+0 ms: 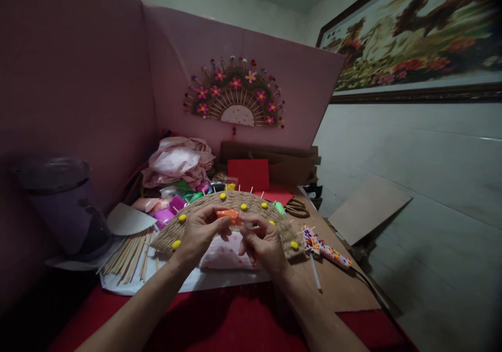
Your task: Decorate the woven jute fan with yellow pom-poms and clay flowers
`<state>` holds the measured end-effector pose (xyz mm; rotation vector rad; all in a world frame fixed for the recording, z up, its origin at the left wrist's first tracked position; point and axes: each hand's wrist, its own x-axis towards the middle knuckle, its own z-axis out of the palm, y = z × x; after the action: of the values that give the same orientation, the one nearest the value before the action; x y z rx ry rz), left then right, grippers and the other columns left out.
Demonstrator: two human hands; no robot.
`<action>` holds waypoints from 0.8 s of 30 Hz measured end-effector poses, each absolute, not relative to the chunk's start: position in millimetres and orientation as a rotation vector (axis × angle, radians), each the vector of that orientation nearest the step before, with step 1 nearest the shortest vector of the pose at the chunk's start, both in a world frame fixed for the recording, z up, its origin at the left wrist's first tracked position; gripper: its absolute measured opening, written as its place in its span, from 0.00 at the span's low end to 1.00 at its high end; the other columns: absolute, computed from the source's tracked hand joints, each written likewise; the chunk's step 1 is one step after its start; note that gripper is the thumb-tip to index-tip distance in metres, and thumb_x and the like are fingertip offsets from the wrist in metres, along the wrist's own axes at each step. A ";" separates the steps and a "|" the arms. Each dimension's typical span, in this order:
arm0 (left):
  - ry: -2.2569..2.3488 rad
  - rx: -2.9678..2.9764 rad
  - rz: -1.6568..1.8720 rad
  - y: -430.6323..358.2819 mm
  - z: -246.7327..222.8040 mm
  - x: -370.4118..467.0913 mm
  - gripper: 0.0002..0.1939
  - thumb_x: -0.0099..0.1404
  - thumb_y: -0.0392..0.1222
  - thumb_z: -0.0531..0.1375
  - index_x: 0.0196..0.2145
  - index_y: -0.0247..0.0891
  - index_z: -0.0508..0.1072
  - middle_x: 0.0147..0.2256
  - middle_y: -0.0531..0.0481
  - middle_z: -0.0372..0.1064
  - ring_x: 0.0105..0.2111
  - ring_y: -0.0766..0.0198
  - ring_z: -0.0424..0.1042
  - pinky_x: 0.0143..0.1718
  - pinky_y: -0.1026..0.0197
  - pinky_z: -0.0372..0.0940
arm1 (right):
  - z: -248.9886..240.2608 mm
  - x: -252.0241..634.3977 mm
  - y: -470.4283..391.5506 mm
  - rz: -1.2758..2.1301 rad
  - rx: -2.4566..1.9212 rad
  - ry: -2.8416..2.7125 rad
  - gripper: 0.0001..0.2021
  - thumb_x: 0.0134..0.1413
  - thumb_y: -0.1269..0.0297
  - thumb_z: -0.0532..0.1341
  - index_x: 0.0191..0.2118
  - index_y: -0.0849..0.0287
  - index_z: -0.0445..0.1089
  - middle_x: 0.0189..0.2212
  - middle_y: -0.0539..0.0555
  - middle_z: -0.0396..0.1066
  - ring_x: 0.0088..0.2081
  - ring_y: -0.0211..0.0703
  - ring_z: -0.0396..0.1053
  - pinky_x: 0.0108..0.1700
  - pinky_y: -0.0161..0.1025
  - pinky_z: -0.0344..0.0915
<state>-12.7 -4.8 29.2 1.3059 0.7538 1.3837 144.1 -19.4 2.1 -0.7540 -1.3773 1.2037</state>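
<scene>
Above a fan-shaped piece wrapped in brown twine (204,205), my left hand (204,229) pinches the left end of a small orange item (228,215), perhaps clay in a packet. At its right end are the closed fingers of my right hand (261,237). Yellow dots (223,196) sit on the twine, and short stick tips poke out along its curved edge. The fan's lower centre is a pale half-round with pink spots (223,252), partly behind my right hand.
Wooden sticks (131,255) lie at the left beside a purple bin (70,211). A patterned glue gun (333,252) with a cord and scissors (297,208) are at the right. Behind are coloured clay packs (164,217), red card (248,174), and a finished fan (235,88) on a pink panel.
</scene>
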 end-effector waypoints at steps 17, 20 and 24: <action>0.744 1.286 1.343 -7.8 31.6 -11.7 0.14 0.50 0.40 0.67 0.32 0.30 0.71 0.23 0.49 0.73 0.19 0.65 0.71 0.21 0.63 0.67 | -3.0 141.1 -20.4 1.209 -0.762 -1.381 0.16 0.50 0.55 0.64 0.41 0.60 0.66 0.14 0.46 0.70 0.08 0.27 0.54 0.10 0.24 0.50; 0.747 1.277 1.347 -8.6 32.7 -11.3 0.14 0.49 0.40 0.67 0.33 0.30 0.72 0.23 0.49 0.73 0.19 0.65 0.71 0.21 0.63 0.67 | -0.6 141.5 -21.7 1.171 -0.775 -1.373 0.17 0.50 0.54 0.63 0.41 0.60 0.67 0.14 0.46 0.70 0.09 0.27 0.54 0.10 0.24 0.51; 0.726 1.300 1.328 -8.8 33.6 -11.8 0.14 0.50 0.41 0.67 0.33 0.31 0.72 0.23 0.49 0.73 0.20 0.65 0.71 0.21 0.63 0.67 | 2.6 143.3 -23.0 1.157 -0.777 -1.338 0.23 0.51 0.55 0.63 0.50 0.60 0.65 0.16 0.47 0.71 0.09 0.28 0.55 0.10 0.25 0.52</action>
<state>-11.8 -8.8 33.6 1.3001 0.7261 1.3280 143.3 -23.0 2.6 -0.7770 -1.3377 1.1571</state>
